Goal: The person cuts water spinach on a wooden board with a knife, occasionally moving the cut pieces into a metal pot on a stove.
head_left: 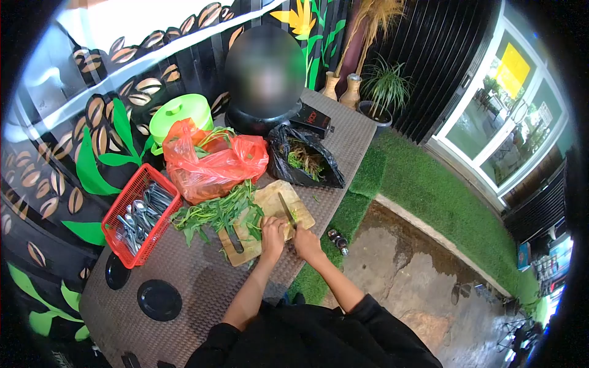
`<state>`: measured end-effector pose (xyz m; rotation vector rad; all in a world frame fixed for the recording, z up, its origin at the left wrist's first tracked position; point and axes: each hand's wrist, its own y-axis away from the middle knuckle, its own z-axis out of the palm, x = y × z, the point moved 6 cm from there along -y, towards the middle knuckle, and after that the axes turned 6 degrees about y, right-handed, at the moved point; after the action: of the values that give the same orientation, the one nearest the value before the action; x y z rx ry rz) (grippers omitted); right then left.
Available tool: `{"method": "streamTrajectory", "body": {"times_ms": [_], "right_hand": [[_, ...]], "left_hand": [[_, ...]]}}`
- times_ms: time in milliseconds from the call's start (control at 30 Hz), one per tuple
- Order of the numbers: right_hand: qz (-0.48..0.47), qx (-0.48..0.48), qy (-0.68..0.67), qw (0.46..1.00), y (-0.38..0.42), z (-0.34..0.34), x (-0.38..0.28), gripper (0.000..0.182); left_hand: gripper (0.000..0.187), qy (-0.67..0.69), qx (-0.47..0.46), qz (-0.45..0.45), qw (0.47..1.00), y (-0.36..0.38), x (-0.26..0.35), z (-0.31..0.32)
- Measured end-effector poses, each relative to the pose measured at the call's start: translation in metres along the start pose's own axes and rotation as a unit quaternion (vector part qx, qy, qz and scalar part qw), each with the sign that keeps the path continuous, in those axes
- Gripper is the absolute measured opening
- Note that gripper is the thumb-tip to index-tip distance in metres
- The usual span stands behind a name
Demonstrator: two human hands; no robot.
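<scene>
My right hand [306, 244] is closed around the handle of a knife [286, 207], whose blade points away from me over the wooden cutting board [270, 195]. Just left of it, my left hand [273, 235] presses with bent fingers on leafy greens on the board. Long green stems and leaves [211, 214] spread from that hand over the board's left side and onto the table. A few small cut green pieces [294, 216] lie beside the blade. The board rests at a slant near the table's right edge.
Behind the board stand a red plastic bag [211, 161], a black bag with greens [307, 161] and a lime-green lidded container [179, 118]. A red basket of cutlery [141, 214] is at left, near two black plates [159, 300]. The woven table [208, 276] drops off at right.
</scene>
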<state>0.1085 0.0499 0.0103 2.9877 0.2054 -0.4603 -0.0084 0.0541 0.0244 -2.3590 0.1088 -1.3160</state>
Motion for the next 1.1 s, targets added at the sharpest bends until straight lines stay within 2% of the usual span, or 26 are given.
{"method": "streamTrajectory", "body": {"times_ms": [67, 100, 167, 300, 367, 433, 500, 567, 733, 800, 900, 933, 1100], "right_hand": [[0.037, -0.031, -0.018, 0.999, 0.015, -0.007, -0.004, 0.027], [0.043, -0.045, -0.001, 0.998, 0.026, -0.006, 0.011, 0.027], [0.025, -0.006, 0.001, 1.0, 0.016, 0.001, 0.009, 0.025], [-0.006, -0.007, -0.002, 1.0, -0.001, -0.005, 0.014, 0.023], [-0.013, 0.008, 0.0, 1.0, 0.014, -0.009, 0.006, 0.023], [0.043, 0.0, 0.012, 0.999, 0.02, 0.003, 0.003, 0.023], [0.043, 0.007, 0.026, 0.999, 0.01, 0.007, 0.001, 0.023], [-0.003, 0.038, 0.02, 0.999, -0.004, 0.003, -0.002, 0.016], [-0.014, 0.064, 0.044, 0.997, 0.01, -0.004, -0.011, 0.015], [0.026, 0.017, 0.056, 0.998, 0.012, 0.006, -0.017, 0.016], [-0.009, 0.033, 0.023, 0.999, -0.008, 0.0, -0.015, 0.02], [-0.016, 0.012, 0.003, 1.0, -0.01, -0.005, -0.011, 0.025], [0.013, -0.028, 0.006, 0.999, 0.01, -0.014, -0.012, 0.025]], "left_hand": [[0.006, -0.023, 0.01, 0.012, 1.0, 0.0, 0.001, -0.002], [0.006, -0.008, 0.008, -0.006, 1.0, 0.014, 0.009, 0.01], [0.006, -0.006, 0.004, 0.026, 1.0, 0.013, 0.011, 0.009], [0.006, 0.004, 0.005, 0.026, 1.0, 0.009, 0.016, 0.004], [0.008, 0.003, -0.005, -0.007, 1.0, 0.008, 0.011, 0.004], [0.008, 0.004, -0.008, -0.001, 1.0, 0.007, 0.006, 0.003], [0.008, 0.005, -0.01, 0.004, 1.0, 0.005, 0.006, 0.004], [0.008, -0.002, -0.004, 0.031, 1.0, 0.005, 0.011, 0.0], [0.008, -0.005, 0.009, 0.041, 0.999, 0.005, 0.005, -0.003], [0.009, -0.005, 0.01, 0.044, 0.999, 0.0, 0.006, -0.003], [0.012, -0.015, -0.006, 0.047, 0.999, 0.003, 0.008, -0.007], [0.011, -0.024, -0.006, 0.055, 0.998, 0.004, 0.011, -0.007], [0.015, -0.034, -0.029, 0.082, 0.996, 0.006, 0.003, -0.008]]}}
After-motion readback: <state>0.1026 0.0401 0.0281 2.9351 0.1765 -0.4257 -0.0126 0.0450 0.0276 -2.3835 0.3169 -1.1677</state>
